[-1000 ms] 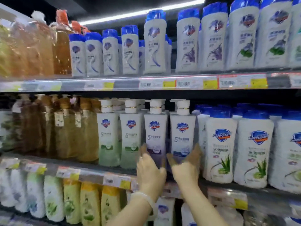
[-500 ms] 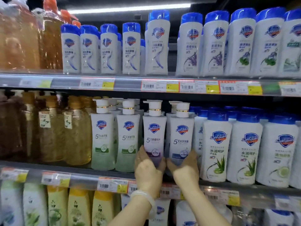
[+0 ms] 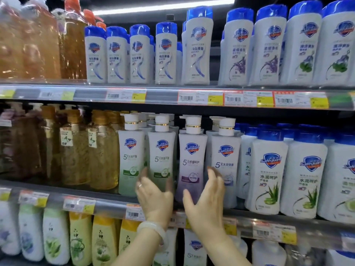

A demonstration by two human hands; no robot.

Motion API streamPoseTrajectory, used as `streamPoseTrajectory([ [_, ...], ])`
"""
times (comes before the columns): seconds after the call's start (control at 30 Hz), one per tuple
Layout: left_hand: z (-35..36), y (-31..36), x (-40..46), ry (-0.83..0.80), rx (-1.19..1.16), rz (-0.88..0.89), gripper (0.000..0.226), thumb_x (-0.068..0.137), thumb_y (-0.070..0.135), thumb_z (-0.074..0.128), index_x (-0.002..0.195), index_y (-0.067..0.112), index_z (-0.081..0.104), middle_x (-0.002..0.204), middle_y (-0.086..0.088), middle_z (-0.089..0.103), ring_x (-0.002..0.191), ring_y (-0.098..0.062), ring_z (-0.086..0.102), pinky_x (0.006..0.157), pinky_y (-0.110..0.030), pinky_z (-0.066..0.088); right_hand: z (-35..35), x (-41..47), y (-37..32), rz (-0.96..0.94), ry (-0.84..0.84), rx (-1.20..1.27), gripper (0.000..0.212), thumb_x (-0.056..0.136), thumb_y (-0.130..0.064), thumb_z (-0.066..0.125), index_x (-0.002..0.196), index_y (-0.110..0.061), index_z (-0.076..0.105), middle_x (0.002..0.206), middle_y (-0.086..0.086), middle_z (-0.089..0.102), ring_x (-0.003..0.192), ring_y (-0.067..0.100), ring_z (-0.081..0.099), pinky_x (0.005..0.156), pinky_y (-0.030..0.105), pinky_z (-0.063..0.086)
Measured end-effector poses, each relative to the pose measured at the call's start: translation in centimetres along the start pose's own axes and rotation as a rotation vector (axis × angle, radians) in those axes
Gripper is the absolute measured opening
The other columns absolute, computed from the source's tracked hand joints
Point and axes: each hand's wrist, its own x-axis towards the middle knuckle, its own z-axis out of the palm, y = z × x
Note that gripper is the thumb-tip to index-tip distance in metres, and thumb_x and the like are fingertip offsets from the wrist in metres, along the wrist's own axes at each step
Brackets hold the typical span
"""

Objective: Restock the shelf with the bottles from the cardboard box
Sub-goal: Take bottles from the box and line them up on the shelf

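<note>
Head view: a shop shelf unit filling the frame, three tiers of bottles, two hands reaching in at lower centre
Middle shelf [image 3: 107, 205]: amber bottles at left, four white pump bottles in the centre, blue-capped white bottles at right
Task bottle: the purple-label pump bottle [image 3: 192, 160], third of the four, upright at the shelf's front edge, centre of the frame
Neighbours: a green-label pump bottle [image 3: 162, 150] just to its left, a blue-label pump bottle [image 3: 225, 156] just to its right
Left hand [image 3: 155, 198]: fingers straight and relaxed, holding nothing, in front of the green-label bottle's base; whether it touches is unclear through motion blur
Right hand [image 3: 205, 200]: loosely spread, holding nothing, thumb beside the purple-label bottle's lower right; contact cannot be told
Wrist: a pale bangle [image 3: 153, 230] on the left arm
Cardboard box: not in view
Step in hand: by my reading, squaring up the just-placed pump bottles so the row faces forward
Next move calls for: probably drawing both hands clear without tipping the tall, narrow bottles, then going back to the box for more stock
</note>
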Motion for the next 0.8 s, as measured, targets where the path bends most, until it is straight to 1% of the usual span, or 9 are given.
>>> streamPoseTrajectory([
  [0.1,0.3,0.5,0.9,-0.053,0.037,0.094,0.088,0.077,0.040,0.071,0.143,0.005,0.025,0.145,-0.018,0.036,0.136,-0.034,0.033,0.111,-0.048,0.033,0.6,0.9,-1.6,0.127,-0.130,-0.026,0.081,0.084,-0.021,0.065,0.146,0.000,0.018,0.144,0.019,0.030,0.135,0.032,0.027,0.115,0.037,0.024],
  [0.17,0.4,0.5,1.1,-0.066,0.035,0.096,0.087,0.077,0.035,0.072,0.143,0.005,0.025,0.144,-0.019,0.037,0.134,-0.034,0.035,0.109,-0.047,0.036,1.1,1.0,-1.9,0.143,-0.113,-0.039,0.081,0.081,-0.019,0.066,0.145,0.000,0.020,0.145,0.020,0.032,0.135,0.034,0.031,0.113,0.040,0.029],
  [0.27,0.1,0.3,1.5,-0.081,0.037,0.096,0.083,0.077,0.027,0.073,0.142,0.002,0.027,0.141,-0.020,0.039,0.131,-0.036,0.036,0.107,-0.042,0.036,1.5,1.1,-1.9,0.183,-0.106,-0.016,0.087,0.080,-0.018,0.068,0.148,-0.004,0.016,0.151,0.016,0.027,0.139,0.032,0.027,0.114,0.036,0.026],
  [0.4,-0.2,-0.1,1.5,-0.101,0.034,0.121,0.086,0.079,0.027,0.070,0.145,0.004,0.021,0.146,-0.018,0.034,0.135,-0.033,0.030,0.110,-0.038,0.030,1.8,1.1,-1.7,0.182,-0.098,-0.058,0.089,0.079,-0.015,0.069,0.149,-0.004,0.015,0.152,0.017,0.025,0.141,0.031,0.025,0.115,0.036,0.026],
  [0.5,-0.3,-0.1,1.4,-0.121,0.016,0.126,0.088,0.080,0.030,0.070,0.146,0.005,0.019,0.147,-0.017,0.033,0.137,-0.032,0.029,0.112,-0.039,0.029,1.7,0.9,-2.0,0.185,-0.099,-0.065,0.089,0.079,-0.011,0.068,0.149,-0.004,0.013,0.152,0.017,0.025,0.141,0.031,0.025,0.116,0.038,0.026],
  [0.57,-0.7,-0.5,1.2,-0.101,-0.013,0.145,0.086,0.079,0.035,0.070,0.145,0.004,0.025,0.144,-0.017,0.038,0.136,-0.031,0.033,0.113,-0.039,0.030,1.8,0.9,-1.9,0.181,-0.091,-0.075,0.088,0.081,-0.011,0.067,0.149,-0.003,0.013,0.152,0.017,0.024,0.142,0.031,0.024,0.117,0.038,0.025],
  [0.63,-1.5,-1.2,1.2,0.023,-0.052,0.194,0.077,0.078,0.036,0.067,0.139,-0.001,0.036,0.138,-0.019,0.046,0.130,-0.032,0.040,0.111,-0.039,0.031,1.8,0.7,-2.0,0.171,-0.094,-0.075,0.087,0.083,-0.014,0.066,0.149,-0.003,0.010,0.154,0.018,0.021,0.143,0.030,0.020,0.119,0.039,0.022],
  [0.7,-2.7,-2.0,2.1,0.122,-0.101,0.145,0.073,0.080,0.029,0.069,0.137,-0.002,0.037,0.137,-0.020,0.044,0.129,-0.032,0.038,0.111,-0.042,0.030,1.8,0.7,-2.1,0.170,-0.108,-0.070,0.088,0.085,-0.019,0.064,0.150,-0.004,0.007,0.155,0.016,0.017,0.144,0.029,0.017,0.120,0.038,0.020],
  [0.8,-3.8,-3.5,4.7,0.052,-0.087,-0.050,0.092,0.076,0.039,0.074,0.143,0.002,0.025,0.145,-0.020,0.034,0.136,-0.033,0.029,0.115,-0.047,0.026,1.9,1.0,-2.2,0.195,-0.110,-0.069,0.092,0.085,-0.025,0.066,0.150,-0.006,0.004,0.154,0.015,0.019,0.144,0.028,0.019,0.118,0.036,0.023],
])
